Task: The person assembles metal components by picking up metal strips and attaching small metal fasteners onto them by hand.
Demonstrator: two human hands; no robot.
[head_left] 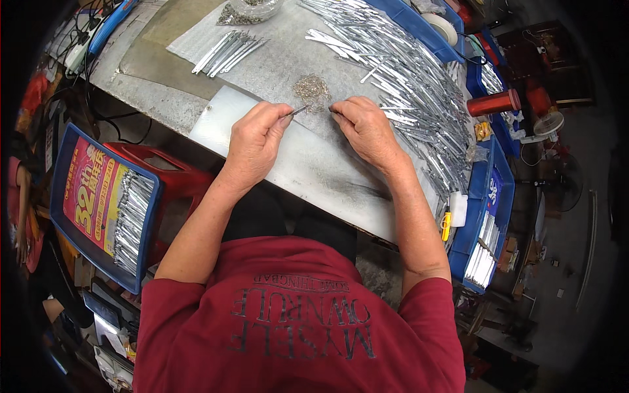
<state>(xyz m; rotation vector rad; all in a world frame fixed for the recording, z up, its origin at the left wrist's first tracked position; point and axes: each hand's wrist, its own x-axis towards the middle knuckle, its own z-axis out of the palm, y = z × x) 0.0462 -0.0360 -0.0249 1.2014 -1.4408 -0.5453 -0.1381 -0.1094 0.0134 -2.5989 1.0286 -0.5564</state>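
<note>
My left hand point(255, 134) is closed in a pinch on a thin dark metal piece point(299, 110), whose tip points toward my other hand. Across a small gap, my right hand point(368, 131) also pinches, its fingertips pressed together; a tiny dark bit shows there, too small to name. Just beyond the fingertips lies a loose pile of tiny metal parts point(310, 88). Both hands hover over a white board point(288, 157) along the table's near side. A heap of long silvery metal strips point(422, 105) spreads to the right of my right hand.
A smaller row of metal strips point(228, 54) and a clear bag point(252, 9) of small parts lie farther back. Blue trays stand at left point(147, 262) and right point(466, 252), both containing strips. A yellow-handled tool point(446, 226) lies by the right tray. The left tray rests against a red stool point(167, 160).
</note>
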